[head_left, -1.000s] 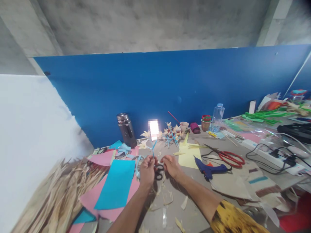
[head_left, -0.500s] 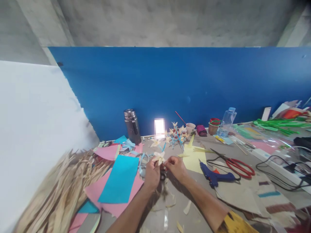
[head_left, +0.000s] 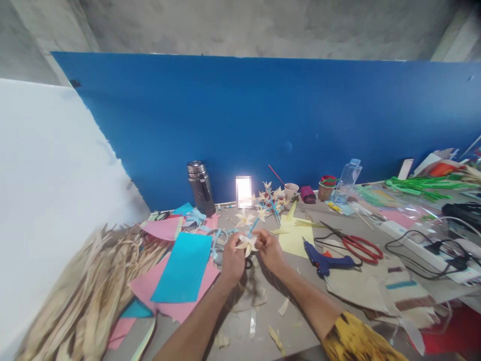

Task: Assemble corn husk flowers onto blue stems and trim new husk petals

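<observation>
Between my two hands is a cream flower (head_left: 247, 244) with pointed petals, on a blue-wrapped stem (head_left: 253, 225) that bears more flowers farther up. My left hand (head_left: 233, 258) is closed around the flower's left side. My right hand (head_left: 271, 250) pinches at its right side, and the fingertips are partly hidden behind the petals. Another cream flower (head_left: 244, 218) stands just beyond my hands. Behind it, a bunch of similar flowers on blue stems (head_left: 274, 205) stands near the wall. Dark round handles (head_left: 248, 263) lie under my hands, mostly covered.
Blue paper (head_left: 183, 268) lies over pink sheets on the left, beside a heap of dried husks (head_left: 86, 296). A dark flask (head_left: 201, 189) stands at the back. To the right are a blue glue gun (head_left: 328, 261), red-handled scissors (head_left: 363, 248), a plastic bottle (head_left: 347, 181) and a power strip (head_left: 424, 250) with cords.
The view has tipped slightly down and to the right. The flower has turned in my hands, and my right hand has moved up closer against its right side.
</observation>
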The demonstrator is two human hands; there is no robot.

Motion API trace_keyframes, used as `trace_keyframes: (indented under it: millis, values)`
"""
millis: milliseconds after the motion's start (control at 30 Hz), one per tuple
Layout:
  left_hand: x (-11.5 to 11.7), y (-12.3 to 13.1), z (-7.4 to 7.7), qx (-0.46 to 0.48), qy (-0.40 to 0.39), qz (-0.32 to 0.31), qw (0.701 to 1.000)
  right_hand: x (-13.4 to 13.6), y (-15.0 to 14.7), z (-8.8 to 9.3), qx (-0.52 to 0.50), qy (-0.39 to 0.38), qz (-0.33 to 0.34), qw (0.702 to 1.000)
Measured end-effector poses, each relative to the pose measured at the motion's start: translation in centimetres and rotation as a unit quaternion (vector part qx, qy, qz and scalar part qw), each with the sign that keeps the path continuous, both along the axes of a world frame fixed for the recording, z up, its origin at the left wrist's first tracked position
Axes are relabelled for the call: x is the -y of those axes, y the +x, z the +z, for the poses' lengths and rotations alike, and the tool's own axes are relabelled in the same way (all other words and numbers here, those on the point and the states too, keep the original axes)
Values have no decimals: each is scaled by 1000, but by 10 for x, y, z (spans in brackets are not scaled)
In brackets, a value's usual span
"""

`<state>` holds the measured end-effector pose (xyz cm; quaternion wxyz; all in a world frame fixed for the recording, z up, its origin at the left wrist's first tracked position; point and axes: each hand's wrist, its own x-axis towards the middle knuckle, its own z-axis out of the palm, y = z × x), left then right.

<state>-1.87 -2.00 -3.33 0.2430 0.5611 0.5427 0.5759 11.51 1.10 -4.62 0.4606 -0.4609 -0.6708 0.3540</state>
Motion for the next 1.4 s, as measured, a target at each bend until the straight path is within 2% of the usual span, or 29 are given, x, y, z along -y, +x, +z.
trace_keyframes:
  millis: [100, 267, 500, 600, 700, 967, 1400]
  values:
    - [0, -2, 2, -1, 13, 14, 1000, -3, 0, -6, 14, 13, -20, 1000]
    - [0, -3, 3, 11, 13, 28, 999, -8, 1, -14, 40, -25, -19, 999]
    - [-5, -3, -1, -5, 44, 71, 996, -2, 4, -2, 57, 4, -19, 998]
    - [-5, -3, -3, -14, 46, 77, 996, 0, 4, 1, 74, -9, -3, 997]
    - [-4, -3, -2, -22, 39, 70, 997, 1, 3, 0, 92, -28, 13, 995]
    - [-6, -3, -2, -13, 2, 61, 998, 2, 3, 2, 154, -2, 13, 988]
    - [-6, -6, -4, -12, -32, 6, 999, 2, 4, 4, 250, -3, -49, 967]
